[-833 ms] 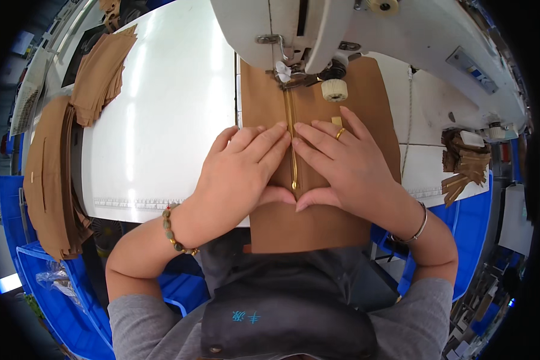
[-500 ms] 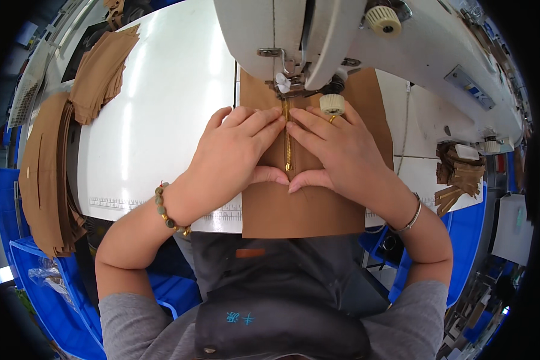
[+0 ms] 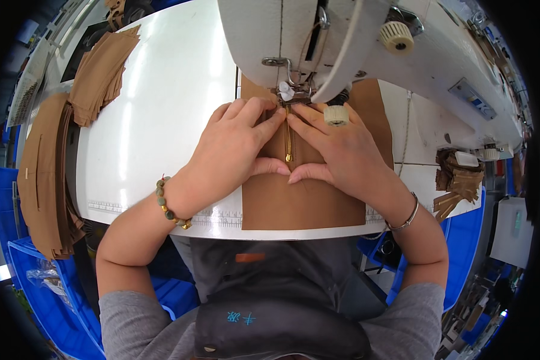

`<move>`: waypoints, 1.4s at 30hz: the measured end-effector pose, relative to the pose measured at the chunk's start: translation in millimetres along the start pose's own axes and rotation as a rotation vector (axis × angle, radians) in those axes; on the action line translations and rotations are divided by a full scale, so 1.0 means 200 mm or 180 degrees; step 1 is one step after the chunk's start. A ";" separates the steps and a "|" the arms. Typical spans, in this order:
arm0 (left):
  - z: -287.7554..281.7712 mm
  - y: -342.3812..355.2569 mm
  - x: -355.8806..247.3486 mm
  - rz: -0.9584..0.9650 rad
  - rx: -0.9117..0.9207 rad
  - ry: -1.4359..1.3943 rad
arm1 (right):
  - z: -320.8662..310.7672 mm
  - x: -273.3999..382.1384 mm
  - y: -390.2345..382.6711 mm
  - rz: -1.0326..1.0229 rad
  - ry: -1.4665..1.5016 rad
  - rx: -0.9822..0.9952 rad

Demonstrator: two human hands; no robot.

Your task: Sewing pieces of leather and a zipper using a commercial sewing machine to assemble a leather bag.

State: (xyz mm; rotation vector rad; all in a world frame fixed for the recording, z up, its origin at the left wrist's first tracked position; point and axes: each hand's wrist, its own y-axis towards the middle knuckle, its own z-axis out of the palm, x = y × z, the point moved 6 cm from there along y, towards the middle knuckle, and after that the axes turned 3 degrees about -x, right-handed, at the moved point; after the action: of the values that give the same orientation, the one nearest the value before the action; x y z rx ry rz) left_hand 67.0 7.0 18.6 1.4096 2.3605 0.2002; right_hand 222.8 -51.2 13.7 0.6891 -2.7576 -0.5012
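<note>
A brown fabric panel [image 3: 306,207] lies flat on the white table, its far part under the sewing machine head [image 3: 252,36]. A gold-toothed zipper [image 3: 288,141] runs down the panel's middle, and its pull sits at the near end. My left hand [image 3: 234,144] rests on the panel left of the zipper, fingers bent near the presser foot [image 3: 286,96], thumb toward the zipper pull. On the other side, my right hand [image 3: 354,150] lies with fingers spread on the fabric. Both thumbs point at each other just below the pull. Part of the stitching area is hidden by the machine.
Stacked brown fabric pieces [image 3: 45,180] stand at the left edge, with another fanned pile [image 3: 105,75] behind them. Brown scraps [image 3: 459,180] lie at the right. Blue bins [image 3: 54,300] sit below the table, whose front edge carries a printed ruler [image 3: 222,217].
The panel and zipper have slid a little away from me under the machine, my hands moving along with them. My left fingers are more bent. The whole view has shifted slightly.
</note>
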 end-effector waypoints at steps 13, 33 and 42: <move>0.00 0.00 0.00 -0.0229 0.0112 -0.0333 | 0.00 0.00 0.00 -0.0037 0.0056 -0.0105; 0.00 -0.14 -0.11 -0.0214 -0.0166 -0.0201 | -0.03 0.13 -0.08 -0.0085 0.0006 0.0039; 0.00 -0.11 -0.11 0.0062 0.0056 0.0041 | -0.05 0.14 -0.06 -0.0154 -0.0123 -0.0006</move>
State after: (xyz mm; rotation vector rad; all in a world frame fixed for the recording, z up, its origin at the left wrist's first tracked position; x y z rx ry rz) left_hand 58.3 -22.4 17.2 1.4442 2.3652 0.1947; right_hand 207.3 -76.3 22.2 0.7550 -2.7816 -0.5328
